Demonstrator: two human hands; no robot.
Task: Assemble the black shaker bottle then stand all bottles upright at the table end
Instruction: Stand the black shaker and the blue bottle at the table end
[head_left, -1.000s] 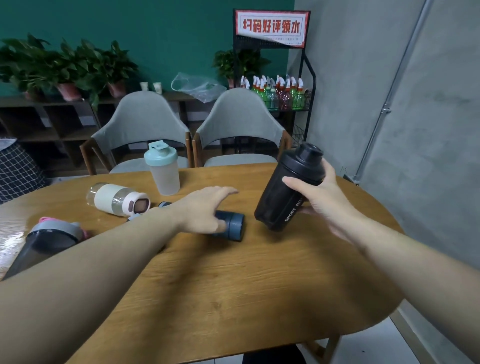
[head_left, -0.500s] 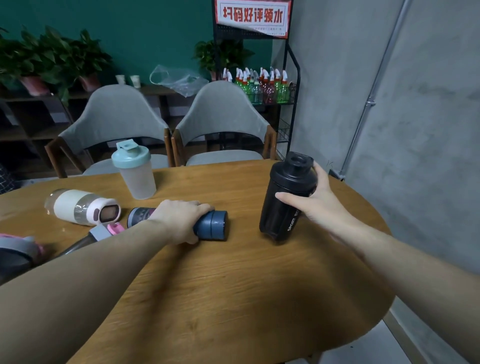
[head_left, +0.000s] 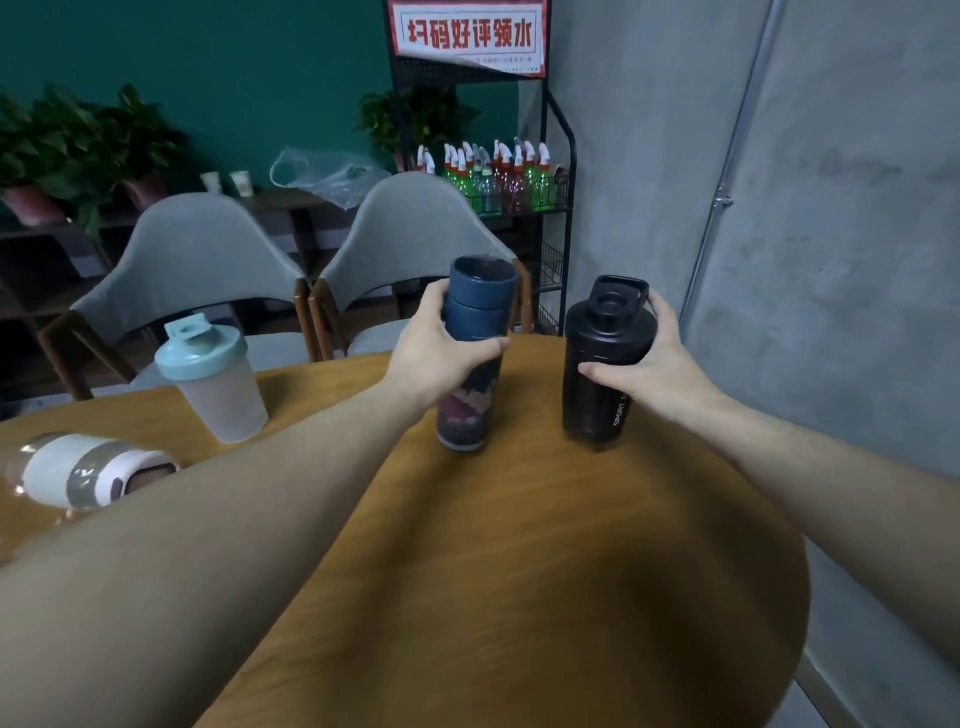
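Note:
The black shaker bottle (head_left: 602, 364) stands upright with its lid on near the far end of the round wooden table (head_left: 571, 571); my right hand (head_left: 649, 364) grips its side. Just left of it the dark blue bottle (head_left: 475, 395) with a printed lower half stands upright, and my left hand (head_left: 436, 358) wraps around its upper part. A frosted shaker with a mint lid (head_left: 213, 379) stands upright further left. A white and pink bottle (head_left: 88, 470) lies on its side at the left edge, partly behind my left forearm.
Two grey chairs (head_left: 192, 270) are pushed up to the table's far side. A black wire rack (head_left: 519, 182) of spray bottles stands against the grey wall on the right. Plants sit on a low shelf (head_left: 78, 171) at the back left.
My left hand has lifted the dark blue bottle from lying flat and stood it upright beside the black shaker. My right hand has set the black shaker from tilted to vertical.

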